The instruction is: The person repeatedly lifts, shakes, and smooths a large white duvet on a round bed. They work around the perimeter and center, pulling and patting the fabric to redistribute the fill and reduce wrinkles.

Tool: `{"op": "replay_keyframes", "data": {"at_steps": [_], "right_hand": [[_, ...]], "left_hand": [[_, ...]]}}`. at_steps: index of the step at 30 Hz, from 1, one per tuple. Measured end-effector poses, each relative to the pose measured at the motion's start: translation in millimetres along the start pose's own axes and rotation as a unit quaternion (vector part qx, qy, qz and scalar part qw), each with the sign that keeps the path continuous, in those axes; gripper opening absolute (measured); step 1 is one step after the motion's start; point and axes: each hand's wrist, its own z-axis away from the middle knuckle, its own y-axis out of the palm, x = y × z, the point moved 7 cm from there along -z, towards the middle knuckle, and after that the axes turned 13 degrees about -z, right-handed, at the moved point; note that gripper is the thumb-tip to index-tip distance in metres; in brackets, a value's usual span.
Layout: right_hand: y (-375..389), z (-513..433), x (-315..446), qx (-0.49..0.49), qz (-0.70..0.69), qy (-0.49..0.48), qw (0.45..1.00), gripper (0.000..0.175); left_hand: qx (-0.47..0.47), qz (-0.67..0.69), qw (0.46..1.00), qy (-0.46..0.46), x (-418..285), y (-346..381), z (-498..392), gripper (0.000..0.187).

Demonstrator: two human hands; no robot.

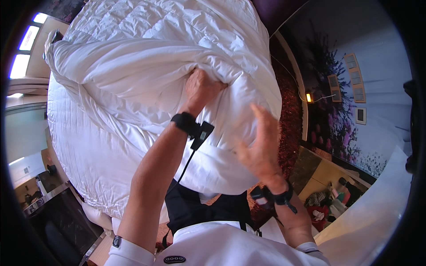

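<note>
A white duvet lies rumpled over a bed, its near part folded and bunched across the middle. My left hand grips a pinch of its fabric, with creases running out from the fingers. Apart from it, my right hand is blurred over the right side of the duvet, thumb and fingers spread, with nothing in it. Below and left of the folds, the white quilted bedding shows on the mattress. A black strap with a small device sits on each wrist.
Beside the bed on the right lies a dark red rug. A lit lamp and a white cable are at the flower-patterned wall. Assorted items fill the lower right, near a red bin. A dark-topped table stands lower left.
</note>
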Motion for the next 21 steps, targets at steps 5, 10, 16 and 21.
{"op": "replay_keyframes", "data": {"at_steps": [5,10,16,21], "right_hand": [[61.6,-23.9,-42.8,0.135,0.034,0.127,0.982,0.082],[65.5,-38.7,-96.8,0.192,0.005,0.140,0.971,0.079],[73.3,-42.1,-107.5,0.211,-0.010,0.125,0.969,0.085],[76.2,-39.8,-116.7,0.203,-0.024,0.135,0.970,0.087]], "left_hand": [[0.031,0.023,0.999,0.020,2.7,10.9,-14.3,0.083],[-0.083,0.104,0.982,0.135,8.7,14.2,49.4,0.066],[-0.108,0.018,0.971,0.215,8.7,16.3,153.4,0.058],[-0.008,0.029,0.979,0.201,9.5,41.5,184.8,0.055]]}}
